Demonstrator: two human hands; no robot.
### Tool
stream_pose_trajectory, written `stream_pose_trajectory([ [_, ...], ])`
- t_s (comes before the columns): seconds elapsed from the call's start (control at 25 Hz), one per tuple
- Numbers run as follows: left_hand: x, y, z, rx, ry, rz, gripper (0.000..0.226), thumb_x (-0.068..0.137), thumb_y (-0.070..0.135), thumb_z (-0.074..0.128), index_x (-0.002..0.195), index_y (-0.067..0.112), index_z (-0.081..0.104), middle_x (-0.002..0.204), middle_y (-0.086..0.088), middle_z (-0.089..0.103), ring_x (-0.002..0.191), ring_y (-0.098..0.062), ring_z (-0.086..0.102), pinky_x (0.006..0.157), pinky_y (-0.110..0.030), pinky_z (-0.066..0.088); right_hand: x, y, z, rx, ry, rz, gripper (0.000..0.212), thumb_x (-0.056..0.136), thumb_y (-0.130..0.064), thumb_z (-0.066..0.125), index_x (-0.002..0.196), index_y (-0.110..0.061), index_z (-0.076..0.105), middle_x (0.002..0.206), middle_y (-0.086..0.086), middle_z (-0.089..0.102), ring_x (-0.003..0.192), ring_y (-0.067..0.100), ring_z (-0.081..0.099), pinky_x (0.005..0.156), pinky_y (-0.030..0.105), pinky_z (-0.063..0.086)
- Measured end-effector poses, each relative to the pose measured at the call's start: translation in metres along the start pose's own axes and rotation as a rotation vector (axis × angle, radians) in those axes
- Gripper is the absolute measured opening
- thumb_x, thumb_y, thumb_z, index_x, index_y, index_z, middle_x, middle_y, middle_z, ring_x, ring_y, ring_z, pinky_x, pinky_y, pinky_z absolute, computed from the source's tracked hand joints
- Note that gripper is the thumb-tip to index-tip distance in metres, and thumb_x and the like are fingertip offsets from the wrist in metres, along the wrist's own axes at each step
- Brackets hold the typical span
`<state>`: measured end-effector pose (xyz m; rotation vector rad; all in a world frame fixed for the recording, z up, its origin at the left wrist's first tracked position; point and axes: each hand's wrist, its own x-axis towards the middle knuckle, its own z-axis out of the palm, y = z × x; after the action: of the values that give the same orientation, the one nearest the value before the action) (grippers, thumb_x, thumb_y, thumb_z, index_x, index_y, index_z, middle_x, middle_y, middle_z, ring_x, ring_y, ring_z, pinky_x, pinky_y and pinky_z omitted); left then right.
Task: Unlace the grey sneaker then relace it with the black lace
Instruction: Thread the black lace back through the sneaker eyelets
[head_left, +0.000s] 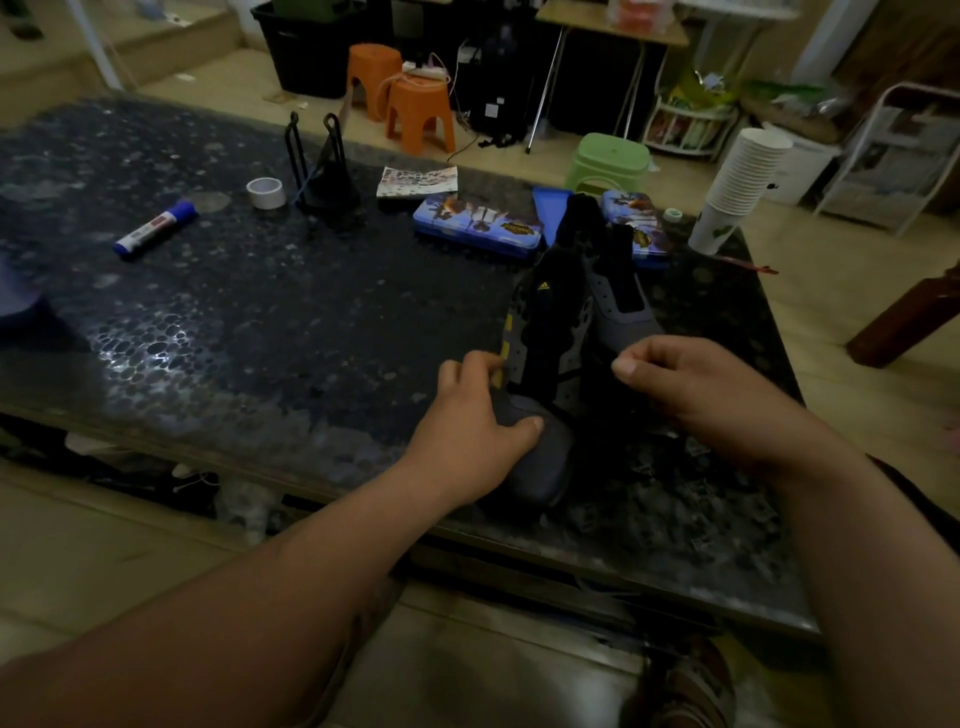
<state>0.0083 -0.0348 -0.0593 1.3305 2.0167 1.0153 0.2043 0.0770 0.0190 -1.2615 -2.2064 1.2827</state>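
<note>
A grey sneaker (545, 332) with a black tongue and yellow marks lies on the dark pebble-patterned table (249, 322), its toe toward me. My left hand (475, 426) grips the toe, thumb across the front and fingers along the left side. My right hand (691, 384) hovers at the sneaker's right side with thumb and fingers pinched together; the dim light hides whether the black lace is between them. A second grey sneaker (618, 291) stands close behind on the right.
Two blue tin cases (478, 223) sit behind the sneakers. A stack of paper cups (737, 182) leans at the far right corner. A tape roll (265, 193), a blue glue stick (156, 228) and a black stand (322, 171) lie further left. Stools stand beyond the table.
</note>
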Motion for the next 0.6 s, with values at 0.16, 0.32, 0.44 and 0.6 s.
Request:
stream_pose_trajectory([
  [0.16, 0.005, 0.021, -0.007, 0.168, 0.052, 0.32, 0.049, 0.089, 0.037, 0.062, 0.137, 0.028, 0.054, 0.129, 0.007, 0.048, 0.121, -0.017, 0.046, 0.101, -0.038, 0.044, 0.002, -0.008, 0.012, 0.018, -0.078, -0.054, 0.025, 0.102, -0.03, 0.062, 0.098, -0.006, 0.068, 0.073, 0.002, 0.054, 0.063, 0.011, 0.045, 0.061, 0.031, 0.036],
  [0.32, 0.013, 0.028, -0.011, 0.142, -0.056, 0.347, 0.01, 0.101, 0.037, 0.061, 0.097, 0.029, 0.066, 0.091, 0.011, 0.064, 0.096, -0.013, 0.057, 0.089, -0.048, 0.048, 0.005, -0.009, 0.017, 0.12, -0.077, -0.048, 0.024, 0.102, -0.028, 0.063, 0.098, -0.006, 0.069, 0.065, -0.006, 0.053, 0.055, 0.004, 0.042, 0.053, 0.02, 0.035],
  [0.44, 0.021, 0.03, -0.026, -0.079, -0.134, 0.247, 0.011, 0.102, 0.032, 0.062, 0.095, 0.029, 0.07, 0.086, 0.007, 0.071, 0.085, -0.011, 0.066, 0.082, -0.045, 0.056, 0.01, -0.007, 0.019, 0.177, -0.054, -0.039, 0.019, 0.102, -0.031, 0.063, 0.092, -0.016, 0.07, 0.063, -0.011, 0.055, 0.055, 0.003, 0.045, 0.056, 0.024, 0.037],
  [0.6, 0.026, 0.027, -0.034, -0.109, -0.139, 0.253, 0.011, 0.102, 0.03, 0.063, 0.095, 0.028, 0.071, 0.087, 0.01, 0.073, 0.083, -0.006, 0.067, 0.08, -0.035, 0.054, 0.015, -0.007, 0.026, 0.095, -0.02, -0.066, 0.021, 0.103, -0.031, 0.062, 0.097, -0.012, 0.069, 0.064, -0.013, 0.057, 0.054, 0.001, 0.046, 0.054, 0.021, 0.037],
])
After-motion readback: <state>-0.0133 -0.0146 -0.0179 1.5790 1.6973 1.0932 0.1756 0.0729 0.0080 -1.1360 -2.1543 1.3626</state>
